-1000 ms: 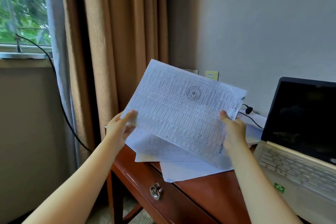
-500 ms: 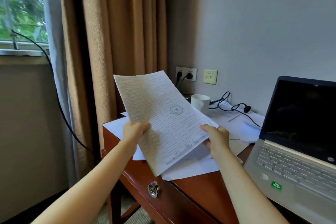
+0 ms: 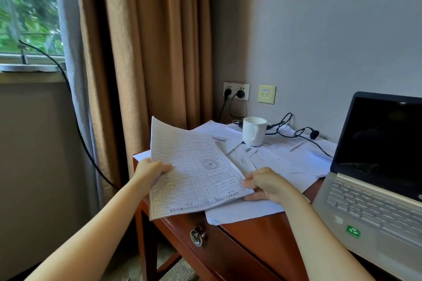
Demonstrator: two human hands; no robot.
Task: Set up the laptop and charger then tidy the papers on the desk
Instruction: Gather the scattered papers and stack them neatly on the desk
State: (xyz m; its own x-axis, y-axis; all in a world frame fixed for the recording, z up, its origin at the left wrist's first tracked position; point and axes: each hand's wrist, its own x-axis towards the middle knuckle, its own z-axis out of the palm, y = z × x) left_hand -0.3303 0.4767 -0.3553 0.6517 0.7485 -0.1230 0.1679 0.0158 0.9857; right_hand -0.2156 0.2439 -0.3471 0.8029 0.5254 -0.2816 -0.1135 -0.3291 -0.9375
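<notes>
A printed sheet of paper (image 3: 194, 171) with a table and a round stamp is held low over the left end of the wooden desk (image 3: 255, 235). My left hand (image 3: 150, 172) grips its left edge and my right hand (image 3: 265, 183) pinches its right corner. More white papers (image 3: 280, 157) lie spread over the desk behind and under it. An open silver laptop (image 3: 374, 194) with a dark screen stands at the right. A black charger cable (image 3: 303, 137) runs across the papers toward the wall socket (image 3: 236, 91).
A white mug (image 3: 253, 131) stands on the papers near the wall. Brown curtains (image 3: 148, 41) hang left of the desk beside a window (image 3: 27, 11). A desk drawer with a metal ring pull (image 3: 197, 236) faces me. Another black cable (image 3: 75, 121) hangs from the window.
Both hands have lowered the printed sheet from chest height down toward the desk, turning it flatter. The mug, socket and cable behind it have come into view.
</notes>
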